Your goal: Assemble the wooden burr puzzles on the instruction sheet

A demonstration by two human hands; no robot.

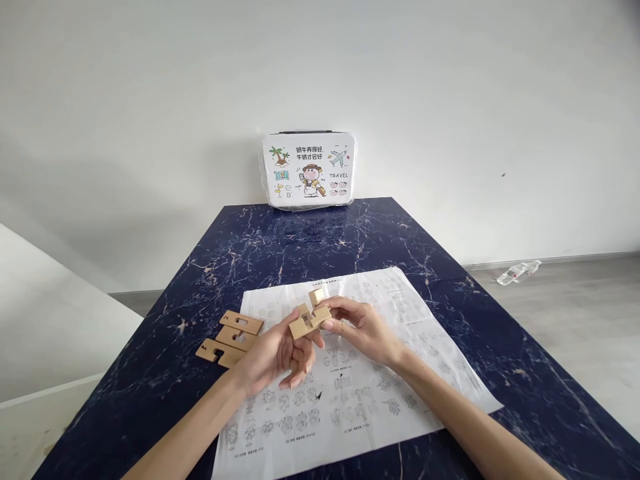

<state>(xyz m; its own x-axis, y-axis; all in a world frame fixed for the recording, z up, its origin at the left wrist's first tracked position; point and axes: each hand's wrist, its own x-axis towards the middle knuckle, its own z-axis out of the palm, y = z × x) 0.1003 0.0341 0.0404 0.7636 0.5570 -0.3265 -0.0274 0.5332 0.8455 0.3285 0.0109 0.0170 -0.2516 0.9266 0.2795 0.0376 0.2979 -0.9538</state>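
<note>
The left hand [285, 357] is stretched in from the lower left, its lower fingers loosely curled, its thumb and upper fingers closed on the notched wooden pieces [300, 328]. These are held above the printed sheet [370, 413], between both hands. Their right end is pinched by thumb and fingers of the right hand [363, 327], extended from the lower right.

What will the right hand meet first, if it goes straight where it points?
The right hand would meet the wooden piece at its fingertips, then probably the left hand; depth unclear.
</note>
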